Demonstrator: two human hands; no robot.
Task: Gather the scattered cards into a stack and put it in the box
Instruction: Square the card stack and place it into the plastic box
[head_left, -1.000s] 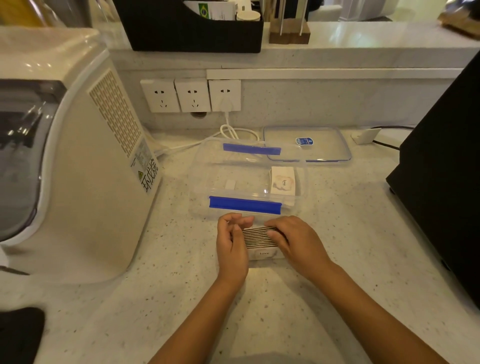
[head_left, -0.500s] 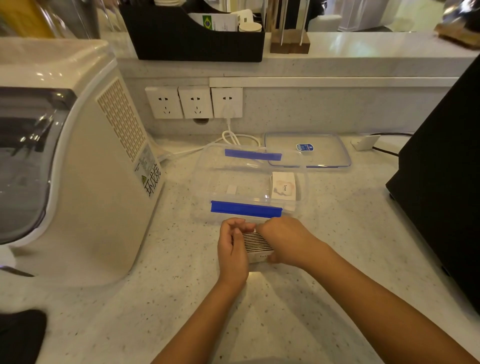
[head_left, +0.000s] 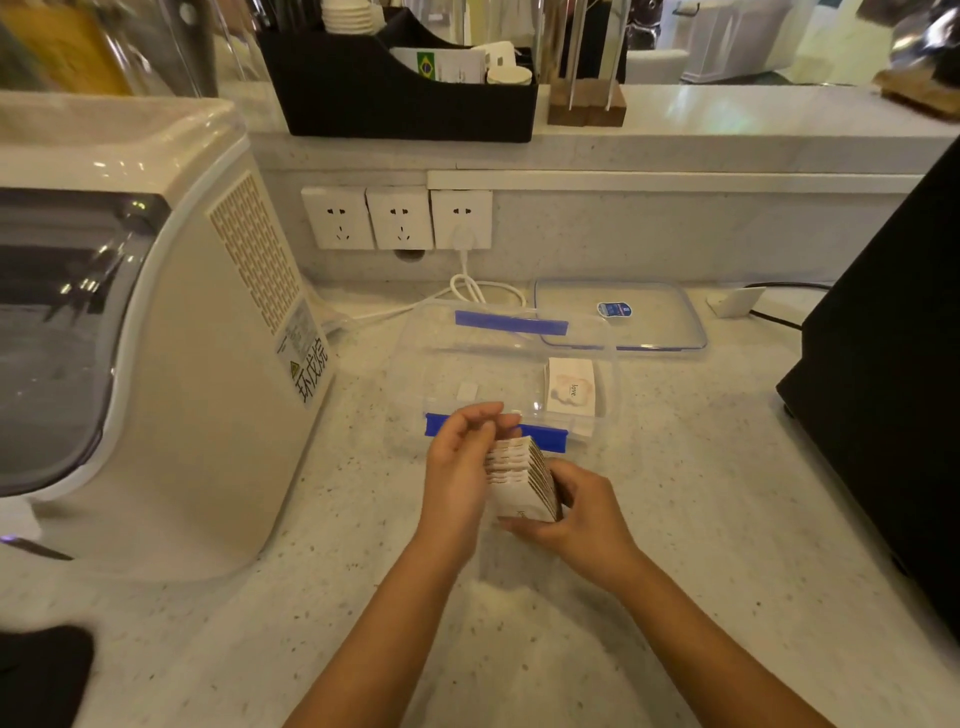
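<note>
Both hands are on the stack of cards (head_left: 522, 480), which is tipped up on its edge and lifted just off the speckled counter (head_left: 701, 519), right in front of the clear box (head_left: 410, 395). The right hand (head_left: 582, 519) is wrapped around the near and right side of the stack, fingers curled under it, so that one's clearly gripping the cards. The left hand (head_left: 462, 467) is pressed flat-ish against the left face of the stack with the fingers bent over the far top edge, kind of squaring things up. The cards are slightly fanned, so you can see the stepped edges. The box sits open just past the hands, blue clips on its near and far sides, and there's already one card (head_left: 570, 387) with "love" printed on it lying inside at the right end. The lid (head_left: 649, 317) is off, lying flat on the counter behind the box to the right. Big cream appliance (head_left: 156, 338) takes up the left side, and a black machine (head_left: 893, 364) is on the right edge.
</note>
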